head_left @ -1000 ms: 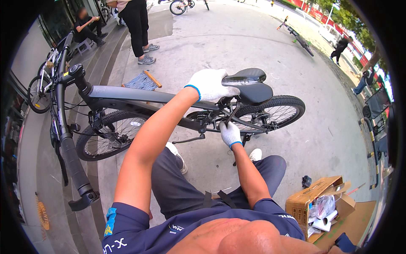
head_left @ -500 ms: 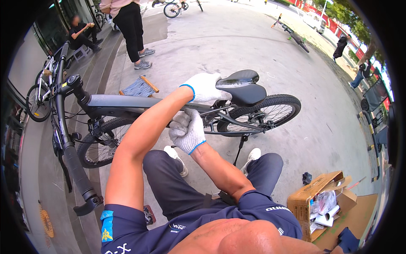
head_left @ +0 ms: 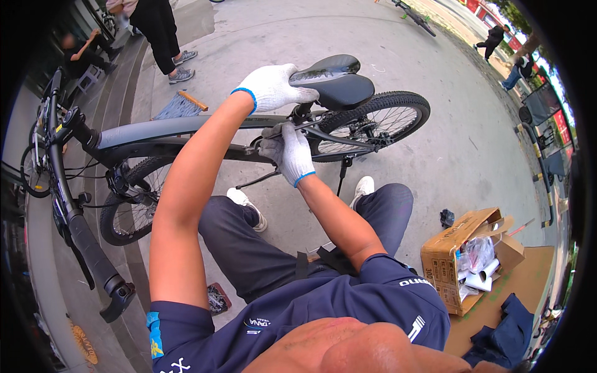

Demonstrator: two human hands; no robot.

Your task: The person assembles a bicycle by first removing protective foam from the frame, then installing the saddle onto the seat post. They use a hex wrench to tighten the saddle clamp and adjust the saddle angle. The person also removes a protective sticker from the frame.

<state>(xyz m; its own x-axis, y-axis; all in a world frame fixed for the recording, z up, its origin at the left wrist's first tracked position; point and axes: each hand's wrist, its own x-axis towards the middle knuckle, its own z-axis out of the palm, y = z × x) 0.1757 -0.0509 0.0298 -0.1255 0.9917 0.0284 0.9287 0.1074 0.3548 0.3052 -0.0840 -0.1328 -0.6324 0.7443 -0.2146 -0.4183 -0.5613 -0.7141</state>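
Observation:
A dark grey bicycle (head_left: pixel 149 130) stands sideways before me, handlebar at left. My left hand (head_left: pixel 270 87), in a white knit glove, is closed around the nose of the black saddle (head_left: pixel 342 87). Lower down, my right hand (head_left: pixel 290 151), gloved alike with a greyed palm side, is closed near the frame below the saddle; what its curled fingers hold is hidden. The rear wheel (head_left: pixel 404 118) lies right of both hands. A crank arm (head_left: pixel 258 180) shows just below the right hand, and the kickstand (head_left: pixel 343 176) reaches the ground.
An opened cardboard box (head_left: pixel 441 273) with plastic wrap and white rolls sits at lower right, beside dark blue cloth (head_left: pixel 504 329). A small folding stool (head_left: pixel 180 107) stands behind the bicycle. One person (head_left: pixel 158 37) stands at far left; another (head_left: pixel 87 53) sits near the steps.
The view has shifted, so the bicycle appears higher and further left. My right hand has moved right along the frame, uncovering the crank arm. My left hand stays on the saddle nose.

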